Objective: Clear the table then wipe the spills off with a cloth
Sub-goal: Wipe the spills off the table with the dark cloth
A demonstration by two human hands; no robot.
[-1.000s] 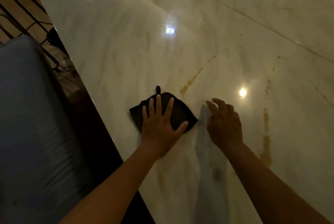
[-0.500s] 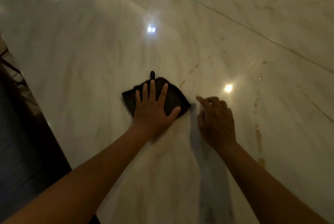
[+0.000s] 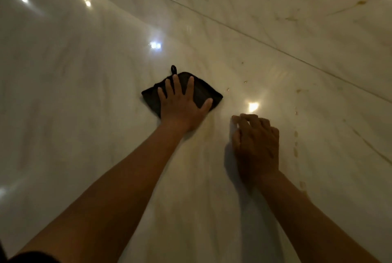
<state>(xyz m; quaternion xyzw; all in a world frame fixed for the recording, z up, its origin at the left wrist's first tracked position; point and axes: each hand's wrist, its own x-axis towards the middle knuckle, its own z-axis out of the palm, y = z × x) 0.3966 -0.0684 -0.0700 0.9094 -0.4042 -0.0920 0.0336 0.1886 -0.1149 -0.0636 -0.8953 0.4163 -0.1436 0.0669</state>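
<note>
Left hand (image 3: 182, 105) flat on black cloth (image 3: 199, 90), mid-frame on marble table (image 3: 84, 71).
Left fingers spread straight, pressing the cloth down, not curled round it; hanging loop (image 3: 173, 69) sticks out at cloth's top corner. Right hand (image 3: 257, 146) right of center, near the cloth but apart, fingers loosely bent on the tabletop, holding nothing. Brownish spill streaks (image 3: 296, 135) run down the right side, more at upper right.

Cloth (image 3: 203, 92) under left hand (image 3: 182, 107): black, plain, black loop. Counter (image 3: 84, 92): glossy white marble, faint grey veins, thin dark seam line. Spills (image 3: 295, 150) right of right hand (image 3: 257, 148): yellow-brown streaks and dots.
</note>
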